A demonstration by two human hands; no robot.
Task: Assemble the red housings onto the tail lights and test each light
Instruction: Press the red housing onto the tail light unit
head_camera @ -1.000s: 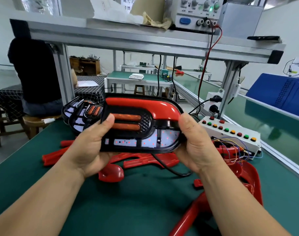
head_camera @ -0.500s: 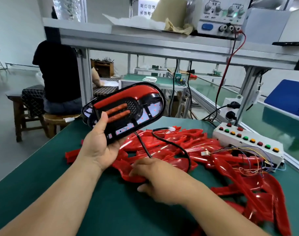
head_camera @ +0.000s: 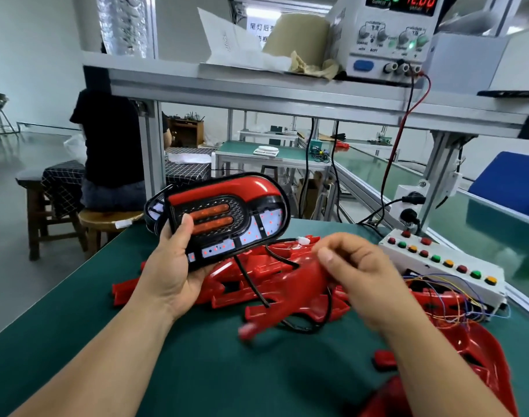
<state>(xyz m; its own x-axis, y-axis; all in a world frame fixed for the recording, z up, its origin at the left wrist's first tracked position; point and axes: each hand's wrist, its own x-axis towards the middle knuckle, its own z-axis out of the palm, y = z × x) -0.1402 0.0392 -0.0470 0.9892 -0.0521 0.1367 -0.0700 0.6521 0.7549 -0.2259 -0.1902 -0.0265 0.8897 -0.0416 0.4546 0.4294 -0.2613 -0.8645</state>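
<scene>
My left hand [head_camera: 174, 266] grips the left end of a black tail light [head_camera: 227, 218] with a red top strip and two orange bars, holding it tilted above the green bench. Its black cable [head_camera: 251, 284] hangs down, ending in a white plug [head_camera: 303, 241]. My right hand [head_camera: 359, 275] pinches a red housing [head_camera: 290, 299] and holds it lifted over the pile of red housings [head_camera: 233, 284]; the housing is motion-blurred.
A white test box with coloured buttons [head_camera: 440, 260] and loose wires sits at the right. More red housings [head_camera: 479, 356] lie at the lower right. A power supply [head_camera: 386, 40] stands on the upper shelf. A person [head_camera: 109, 145] sits on a stool behind the bench's left edge.
My right hand let go of the tail light, reached down into the pile and has lifted a red housing. My left hand kept the light, now tilted and further left.
</scene>
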